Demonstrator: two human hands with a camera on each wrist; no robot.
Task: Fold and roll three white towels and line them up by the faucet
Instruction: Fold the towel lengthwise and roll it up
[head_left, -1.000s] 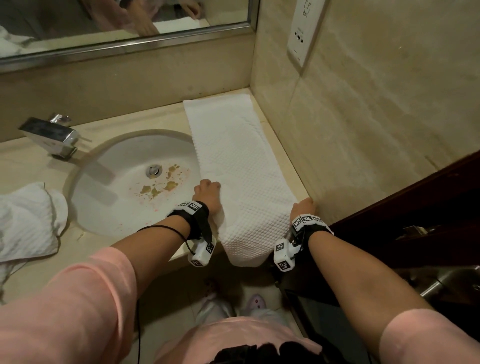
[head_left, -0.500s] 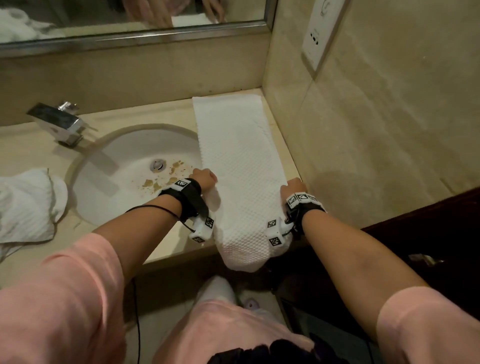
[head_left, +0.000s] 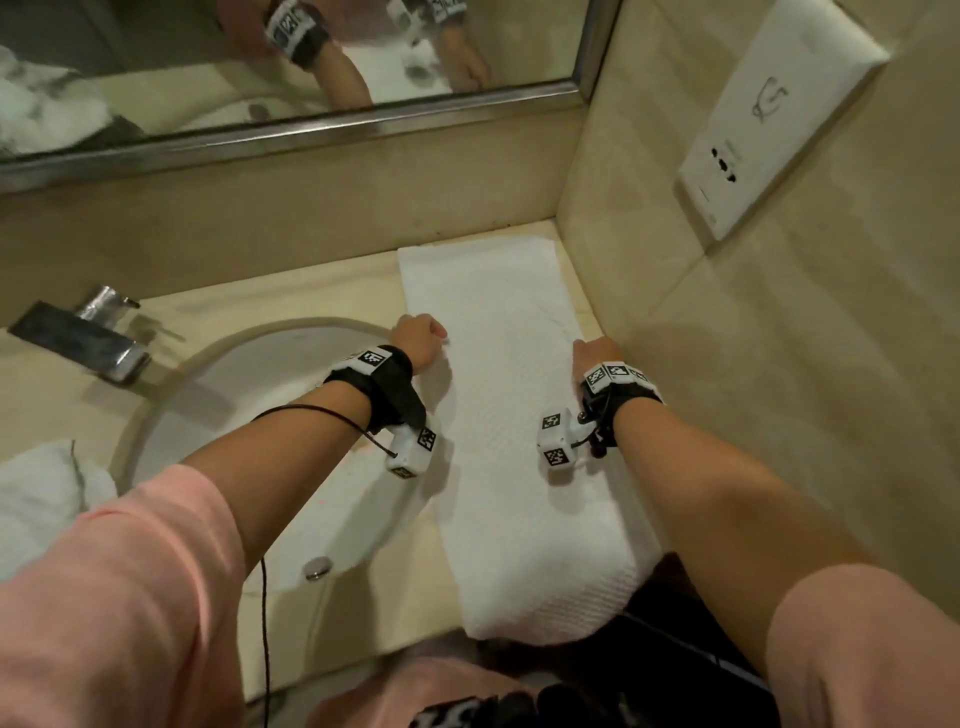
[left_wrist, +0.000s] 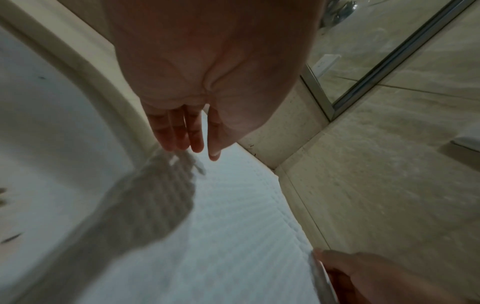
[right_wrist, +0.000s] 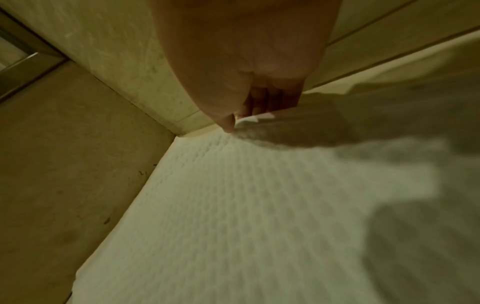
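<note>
Nearest, the folded white towel (head_left: 524, 467) drapes its near end over the front edge of the beige countertop (head_left: 218, 306) and runs as a long narrow strip away toward the far right corner, where the back wall meets the tiled side wall. Its waffle weave shows clearly in the right wrist view. Left of the strip lies the white oval sink (head_left: 249, 395), its rim touching or just under the towel's left edge; a small round metal fitting sits on its near wall.

At the near left, a second white towel (head_left: 41, 493) lies crumpled on the counter, partly hidden by a pink sleeve.

About halfway along the strip, the left hand (head_left: 418, 340) sits at the towel's left edge. In the left wrist view its fingers (left_wrist: 179, 131) are straight and held side by side, pointing down at the cloth just above their own shadow; whether the tips touch the towel I cannot tell. The right hand (head_left: 595, 353) is at the towel's right edge, close to the side wall. In the right wrist view its fingers are curled with the thumb (right_wrist: 228, 123) against a lifted bit of the edge, pinching it.

Farther left, the chrome faucet (head_left: 85, 335) stands behind the sink, well apart from both hands. Beyond the towel's far end hangs the mirror (head_left: 291, 67), and a white wall socket plate (head_left: 774, 114) is fixed on the right wall.
</note>
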